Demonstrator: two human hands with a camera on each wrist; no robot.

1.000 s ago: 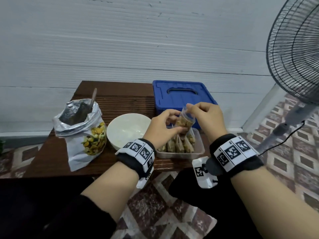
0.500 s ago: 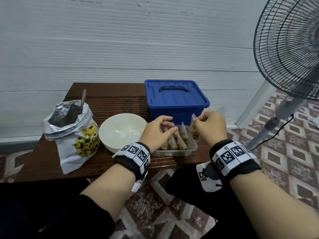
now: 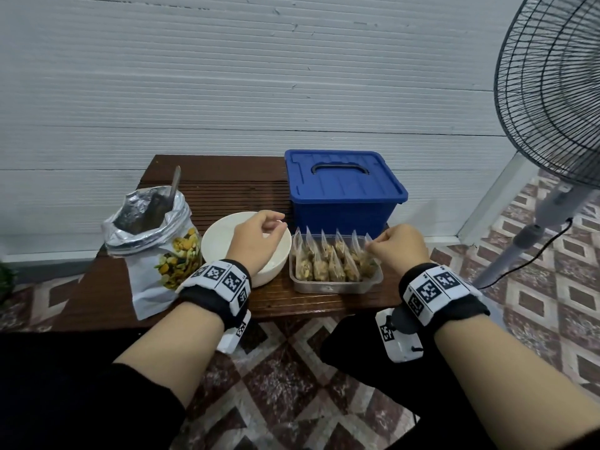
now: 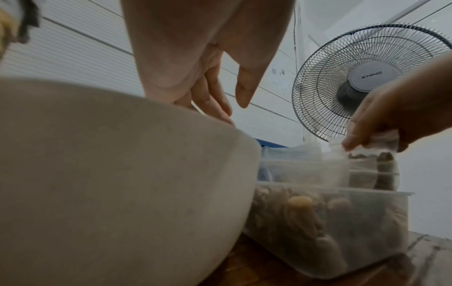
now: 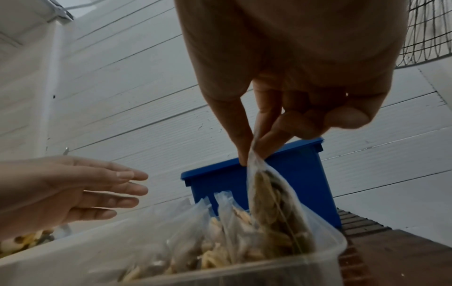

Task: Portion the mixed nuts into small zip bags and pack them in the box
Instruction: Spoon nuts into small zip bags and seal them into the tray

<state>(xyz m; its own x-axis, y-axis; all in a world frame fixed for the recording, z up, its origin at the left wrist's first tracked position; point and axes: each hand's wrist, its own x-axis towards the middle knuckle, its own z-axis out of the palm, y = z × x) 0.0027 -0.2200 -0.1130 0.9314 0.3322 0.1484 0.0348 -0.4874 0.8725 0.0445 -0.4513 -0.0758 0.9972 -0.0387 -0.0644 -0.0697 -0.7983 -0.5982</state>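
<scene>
A clear plastic box [image 3: 334, 287] [image 5: 73, 271] near the table's front edge holds a row of several small zip bags of nuts [image 3: 324, 261]. My right hand [image 3: 394, 246] [image 5: 252, 152] pinches the top of the rightmost zip bag [image 5: 271, 209] [image 4: 376, 154], whose lower part sits in the box at its right end. My left hand [image 3: 259, 233] [image 4: 220, 104] hovers above the white bowl [image 3: 214, 235] [image 4: 110, 174], fingers relaxed and holding nothing. The foil bag of mixed nuts [image 3: 156, 245] stands at the left with a spoon [image 3: 173, 186] in it.
A blue lidded container [image 3: 341, 190] [image 5: 300, 178] stands right behind the clear box. A standing fan [image 3: 552, 92] [image 4: 371, 77] is to the right, off the table. The small wooden table [image 3: 227, 180] backs onto a white wall.
Both hands held the filled bag up in front of the blue container; the right hand lowered it into the clear box's right end. The left hand let go and moved left over the bowl.
</scene>
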